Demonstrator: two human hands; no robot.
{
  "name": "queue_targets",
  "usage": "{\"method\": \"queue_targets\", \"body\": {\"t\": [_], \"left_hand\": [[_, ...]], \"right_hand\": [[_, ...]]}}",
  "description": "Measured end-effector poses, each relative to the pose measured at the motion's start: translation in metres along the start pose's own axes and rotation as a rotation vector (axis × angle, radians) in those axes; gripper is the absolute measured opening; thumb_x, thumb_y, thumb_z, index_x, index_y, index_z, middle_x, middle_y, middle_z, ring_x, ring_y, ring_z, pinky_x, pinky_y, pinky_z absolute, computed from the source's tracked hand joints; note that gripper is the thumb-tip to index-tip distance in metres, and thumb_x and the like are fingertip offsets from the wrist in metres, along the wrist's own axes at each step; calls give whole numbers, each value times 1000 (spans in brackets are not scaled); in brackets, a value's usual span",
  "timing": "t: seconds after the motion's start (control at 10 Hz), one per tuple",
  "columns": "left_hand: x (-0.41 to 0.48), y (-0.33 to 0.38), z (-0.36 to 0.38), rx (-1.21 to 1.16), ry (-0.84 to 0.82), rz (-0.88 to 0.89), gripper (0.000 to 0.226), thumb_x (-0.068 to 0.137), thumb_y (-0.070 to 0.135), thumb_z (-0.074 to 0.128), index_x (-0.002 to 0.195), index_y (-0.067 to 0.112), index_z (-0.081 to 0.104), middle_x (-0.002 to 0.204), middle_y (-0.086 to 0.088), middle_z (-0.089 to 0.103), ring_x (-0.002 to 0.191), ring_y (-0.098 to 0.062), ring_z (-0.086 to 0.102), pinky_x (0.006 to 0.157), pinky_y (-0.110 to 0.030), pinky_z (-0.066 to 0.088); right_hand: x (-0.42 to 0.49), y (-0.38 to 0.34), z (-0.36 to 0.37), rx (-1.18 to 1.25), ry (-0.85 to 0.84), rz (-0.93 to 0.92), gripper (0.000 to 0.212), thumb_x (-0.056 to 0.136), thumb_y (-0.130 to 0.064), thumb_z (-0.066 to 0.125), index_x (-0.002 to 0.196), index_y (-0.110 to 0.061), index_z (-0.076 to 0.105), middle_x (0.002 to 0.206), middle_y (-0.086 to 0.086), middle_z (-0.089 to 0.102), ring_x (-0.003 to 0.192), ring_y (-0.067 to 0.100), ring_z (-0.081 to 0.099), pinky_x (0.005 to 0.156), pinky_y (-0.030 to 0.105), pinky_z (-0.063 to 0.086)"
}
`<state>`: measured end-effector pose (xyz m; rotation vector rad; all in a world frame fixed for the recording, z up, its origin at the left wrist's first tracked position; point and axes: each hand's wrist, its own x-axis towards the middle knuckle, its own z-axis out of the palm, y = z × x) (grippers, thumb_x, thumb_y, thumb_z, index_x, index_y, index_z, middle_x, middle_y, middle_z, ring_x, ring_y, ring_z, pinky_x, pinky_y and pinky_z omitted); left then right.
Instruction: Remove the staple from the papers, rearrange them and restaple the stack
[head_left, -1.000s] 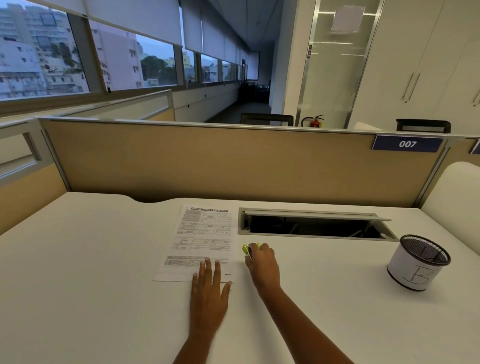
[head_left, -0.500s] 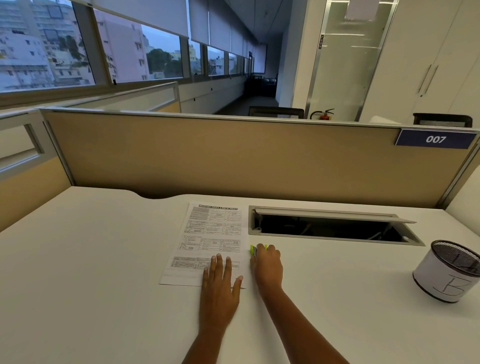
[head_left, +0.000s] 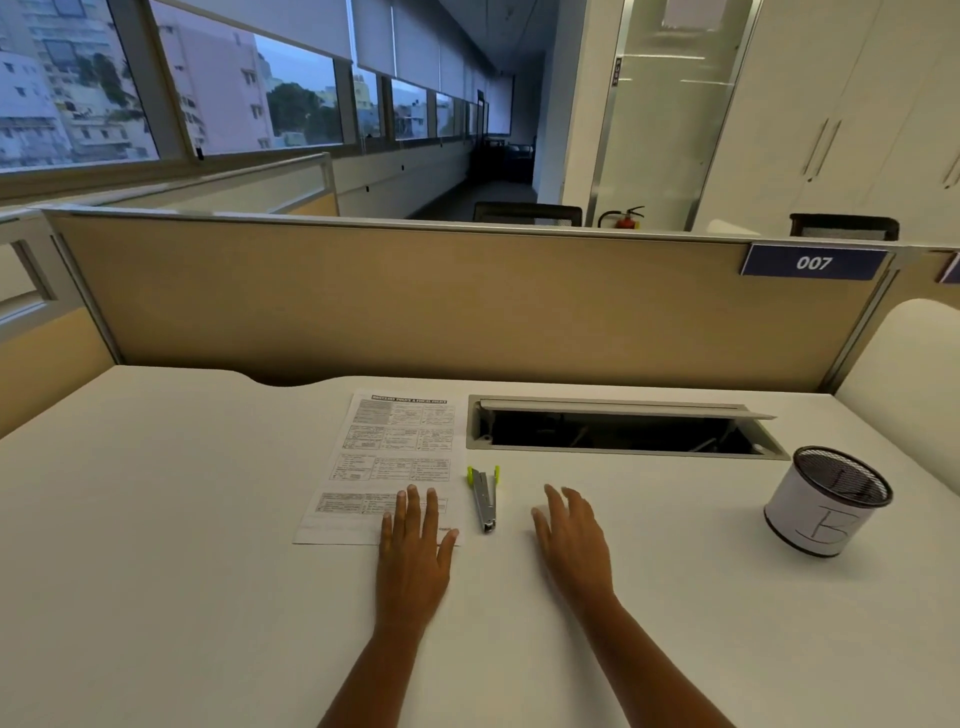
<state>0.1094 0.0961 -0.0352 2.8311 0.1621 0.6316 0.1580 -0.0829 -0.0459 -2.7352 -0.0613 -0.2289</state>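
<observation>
Office cubicle, white desk (head_left: 156, 519) backed by a tan partition (head_left: 415, 301) carrying a blue "007" plate (head_left: 813, 263). On the desk, near centre, lie the papers (head_left: 389, 457) — printed side up, long edge running near to far. Left hand (head_left: 415, 551) rests flat on the near right corner of the papers, fingers together and extended, gripping nothing. Just right of the papers lies the stapler (head_left: 484, 498), silver with yellow-green tabs at its far end, touching neither hand. Right hand (head_left: 574, 535) sits further right of the stapler, fingers loosely spread and empty; whether it touches the desk I cannot tell. Beyond the stapler is an open cable tray (head_left: 623, 428) — lid raised. A mesh pen cup (head_left: 826, 501) marked "B" stands at far right, well apart from the hands.
</observation>
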Motion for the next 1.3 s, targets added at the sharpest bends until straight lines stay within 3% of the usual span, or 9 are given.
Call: {"method": "queue_targets", "body": {"t": [0.1,0.2,0.3,0.4,0.5,0.9,1.0,1.2,1.3], "left_hand": [[-15,20,1,-77,-21,12,57,91,45,-7,137,16,-25,124,-18,59,116,-31,55,108,-23,-21],[-32,41,1,-131,-36,56,62,89,48,-8,139,13,-19,128,-15,56,136,-17,29,107,-22,-22],[-43,60,0,-115,-160,65,78,90,49,-7,131,2,40,124,-16,60,118,-27,55,109,-21,-18],[-50,64,7,-73,-199,114,104,68,65,-25,140,5,19,151,-14,24,139,-25,25,115,-29,-10],[-59,69,12,-96,-362,94,118,43,72,-38,142,15,-7,156,-6,-5,143,-19,-6,117,-35,-5],[-75,79,13,-59,-406,59,125,38,74,-39,143,18,-2,156,-7,-2,143,-20,-4,117,-38,-4],[-76,80,12,-46,-421,68,110,53,75,-29,143,18,-3,156,-6,-3,143,-20,-5,117,-38,-4],[-75,79,7,-65,-401,67,108,53,75,-29,143,19,-5,156,-6,-4,143,-19,-6,117,-38,-3],[-61,81,-8,-32,-304,62,117,48,74,-36,143,17,2,155,-10,6,143,-24,3,117,-39,2]], "right_hand": [[-19,27,-15,-49,-15,30,48,98,-35,28,141,-15,24,152,9,25,141,22,21,114,32,22],[-39,44,-24,-83,-71,50,50,98,-36,24,143,-16,17,155,8,16,144,22,11,117,36,13],[-57,57,-31,-106,-107,74,53,97,-39,23,144,-17,11,157,7,9,145,22,4,118,40,8],[-71,65,-35,-123,-137,95,57,97,-43,23,145,-16,9,157,7,6,145,21,0,118,43,5],[-84,71,-39,-121,-155,92,59,96,-45,21,145,-16,6,157,6,4,145,20,-2,118,45,3],[-105,77,-46,-129,-258,65,64,94,-52,18,145,-18,-2,157,2,-4,144,19,-8,117,47,-5],[-107,77,-47,-127,-267,76,63,94,-51,17,145,-19,-3,157,2,-4,144,19,-8,116,47,-6],[-108,77,-51,-119,-278,88,64,93,-53,16,145,-20,-1,158,1,-4,144,20,-10,117,47,-5],[-107,72,-69,-75,-237,95,83,78,-66,-1,145,-19,5,157,2,-3,144,21,-10,117,45,-2]]}}
